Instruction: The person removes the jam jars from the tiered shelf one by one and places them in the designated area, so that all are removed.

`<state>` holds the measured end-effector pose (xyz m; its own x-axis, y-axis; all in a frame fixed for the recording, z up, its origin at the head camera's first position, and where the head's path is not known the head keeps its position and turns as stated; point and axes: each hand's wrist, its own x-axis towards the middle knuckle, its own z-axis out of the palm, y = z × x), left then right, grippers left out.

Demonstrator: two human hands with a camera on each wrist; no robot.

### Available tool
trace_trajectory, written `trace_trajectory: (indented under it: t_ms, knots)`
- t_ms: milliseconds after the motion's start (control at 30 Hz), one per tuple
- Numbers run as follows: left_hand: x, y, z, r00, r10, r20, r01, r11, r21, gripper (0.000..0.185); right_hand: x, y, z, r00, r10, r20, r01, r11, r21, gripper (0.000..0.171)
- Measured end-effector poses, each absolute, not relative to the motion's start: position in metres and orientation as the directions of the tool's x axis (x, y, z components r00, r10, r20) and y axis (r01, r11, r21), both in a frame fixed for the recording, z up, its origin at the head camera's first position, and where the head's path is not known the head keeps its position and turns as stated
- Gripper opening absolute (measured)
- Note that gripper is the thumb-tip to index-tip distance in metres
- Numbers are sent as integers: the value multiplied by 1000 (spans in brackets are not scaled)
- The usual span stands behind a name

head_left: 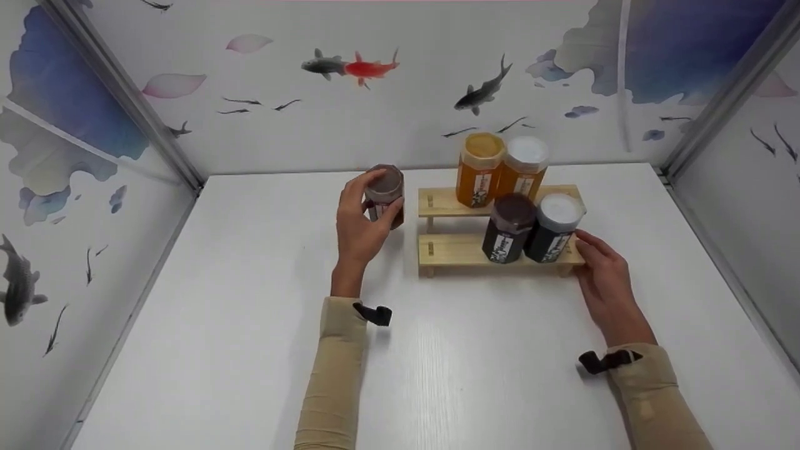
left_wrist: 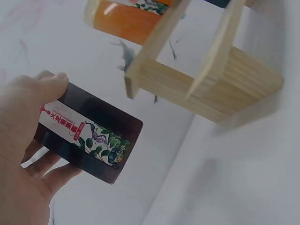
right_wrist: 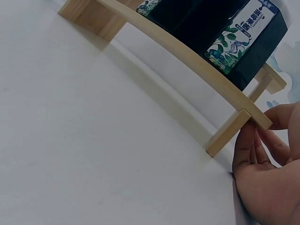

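Left hand (head_left: 361, 228) grips a dark jar (head_left: 385, 195) just left of the wooden rack (head_left: 447, 249); right hand (head_left: 605, 281), fingers relaxed, steadies the rack's right end, where four jars stand.

light: bright, even, diffuse from above | shadows: soft, short, under the pale two-tier wooden rack (head_left: 450, 250) at frame centre | glare: faint sheen on the white table (head_left: 475, 375), lower centre | focus: head view sharp; both wrist views soft, washed-out whites
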<state>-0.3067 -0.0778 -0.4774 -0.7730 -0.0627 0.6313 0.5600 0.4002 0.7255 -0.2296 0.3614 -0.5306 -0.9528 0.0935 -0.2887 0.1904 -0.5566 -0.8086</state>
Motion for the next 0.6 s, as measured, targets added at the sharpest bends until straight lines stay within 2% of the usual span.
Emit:
trace_trajectory:
  t_ms: [233,600]
  knots:
    - [-317,-74,-519,-853,-116,508,420,424,802,61,-231,360,-531,-953,107,-284,191,-515,-836,54]
    - [-324,-62,-529,-863,-133,488,397,421,816,67,-230,360,-530,-951,114,-287,192,-507,-840,58]
